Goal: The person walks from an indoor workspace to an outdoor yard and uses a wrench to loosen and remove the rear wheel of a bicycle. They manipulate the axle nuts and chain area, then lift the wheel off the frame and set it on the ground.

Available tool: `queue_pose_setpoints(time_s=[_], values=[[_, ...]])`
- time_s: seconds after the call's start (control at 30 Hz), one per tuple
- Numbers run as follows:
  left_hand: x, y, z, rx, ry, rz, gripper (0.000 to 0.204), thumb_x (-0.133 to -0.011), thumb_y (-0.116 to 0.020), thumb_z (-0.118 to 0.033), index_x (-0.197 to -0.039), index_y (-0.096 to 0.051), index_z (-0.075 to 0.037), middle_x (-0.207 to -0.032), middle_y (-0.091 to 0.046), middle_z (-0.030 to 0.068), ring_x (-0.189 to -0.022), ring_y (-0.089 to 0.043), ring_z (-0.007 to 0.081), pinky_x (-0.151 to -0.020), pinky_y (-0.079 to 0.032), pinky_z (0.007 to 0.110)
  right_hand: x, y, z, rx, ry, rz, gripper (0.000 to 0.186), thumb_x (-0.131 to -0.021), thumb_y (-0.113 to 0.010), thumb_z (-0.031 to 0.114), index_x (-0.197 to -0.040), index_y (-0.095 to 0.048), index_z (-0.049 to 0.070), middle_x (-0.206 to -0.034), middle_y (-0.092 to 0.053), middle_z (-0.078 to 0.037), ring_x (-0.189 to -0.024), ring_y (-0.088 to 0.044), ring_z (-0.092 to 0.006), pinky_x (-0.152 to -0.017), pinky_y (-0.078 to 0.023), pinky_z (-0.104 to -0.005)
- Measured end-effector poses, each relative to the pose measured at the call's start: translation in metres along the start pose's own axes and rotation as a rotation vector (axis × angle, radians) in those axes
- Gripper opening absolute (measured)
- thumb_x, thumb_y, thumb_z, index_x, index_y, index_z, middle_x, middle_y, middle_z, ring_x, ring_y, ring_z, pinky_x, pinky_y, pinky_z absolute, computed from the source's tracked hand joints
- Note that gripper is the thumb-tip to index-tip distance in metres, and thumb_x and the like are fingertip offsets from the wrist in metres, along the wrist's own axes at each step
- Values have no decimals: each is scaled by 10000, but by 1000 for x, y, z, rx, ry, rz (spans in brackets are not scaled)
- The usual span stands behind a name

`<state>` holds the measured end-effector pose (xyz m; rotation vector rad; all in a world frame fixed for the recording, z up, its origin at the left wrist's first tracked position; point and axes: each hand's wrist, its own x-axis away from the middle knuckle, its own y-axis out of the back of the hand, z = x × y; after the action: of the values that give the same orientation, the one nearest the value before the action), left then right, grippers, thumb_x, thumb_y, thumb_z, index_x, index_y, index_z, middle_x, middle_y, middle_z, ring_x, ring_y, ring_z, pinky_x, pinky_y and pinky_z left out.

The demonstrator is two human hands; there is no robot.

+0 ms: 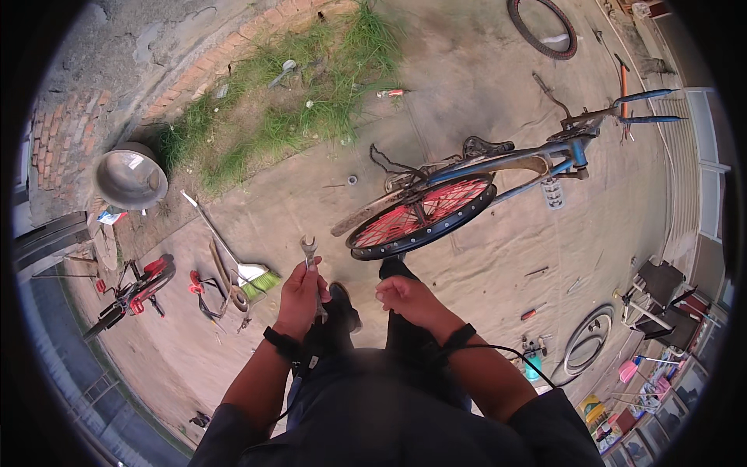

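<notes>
My left hand [297, 302] is wrapped round a metal wrench [309, 251], whose open jaw points away from me above the thumb. My right hand [408, 299] is closed, its fingers curled in; whether anything small is between them is hidden. Just beyond my hands is a blue bicycle frame [490, 165] with a wheel [424, 222] of red spokes and a black rim. Neither hand touches the bicycle. Its fork [580, 152] and blue handlebar ends [650, 107] reach toward the far right. A clear bottle [552, 194] rests against the frame.
A broom [253, 276] lies left of my hands, near a small red-and-black bike [140, 288]. A metal basin [131, 177] stands by the grass [311, 109]. To the right are a wheel rim [589, 335], a screwdriver [528, 314] and a chair [661, 292]. A tire [572, 45] lies far right.
</notes>
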<state>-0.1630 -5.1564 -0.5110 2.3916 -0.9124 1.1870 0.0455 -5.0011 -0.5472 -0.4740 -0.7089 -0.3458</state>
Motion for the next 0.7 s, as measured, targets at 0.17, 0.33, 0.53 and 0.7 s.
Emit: queue_pose_setpoints(time_s=[0.17,0.33,0.53,0.7], values=[[-74,-42,-53,-526,-120,125,386,-1069,-550,-358,-1202,-677,-18,-755,-544,-32,-648,-485,51,-593,-431,223,23,58,15,-353,-90,-486,374,-960,-711,299,-1238,-636,60,-1031,-663,-18,-834,-634,-115,-680,-514,-263],[-141,-79,-90,-882,-248,293,368,-1030,-587,-355,-1100,-686,-8,-790,-632,107,-718,-590,197,-703,-475,340,21,56,36,-496,6,-581,475,-988,-676,369,-1288,-539,27,-1101,-663,-69,-914,-693,-175,-739,-543,-303],[-210,-103,-102,-1107,-160,558,365,-1030,-605,-353,-1136,-680,-12,-797,-630,59,-735,-586,144,-710,-486,308,-8,31,38,-508,41,-745,419,-966,-720,311,-1229,-557,28,-1066,-671,-57,-916,-673,-151,-758,-549,-304],[-261,-104,-71,-1065,-298,696,301,-1028,-576,-260,-958,-650,24,-665,-586,123,-618,-566,260,-637,-461,387,-33,-1,46,-703,118,-938,293,-969,-717,181,-1197,-608,33,-1086,-682,-66,-908,-660,-143,-819,-555,-309]])
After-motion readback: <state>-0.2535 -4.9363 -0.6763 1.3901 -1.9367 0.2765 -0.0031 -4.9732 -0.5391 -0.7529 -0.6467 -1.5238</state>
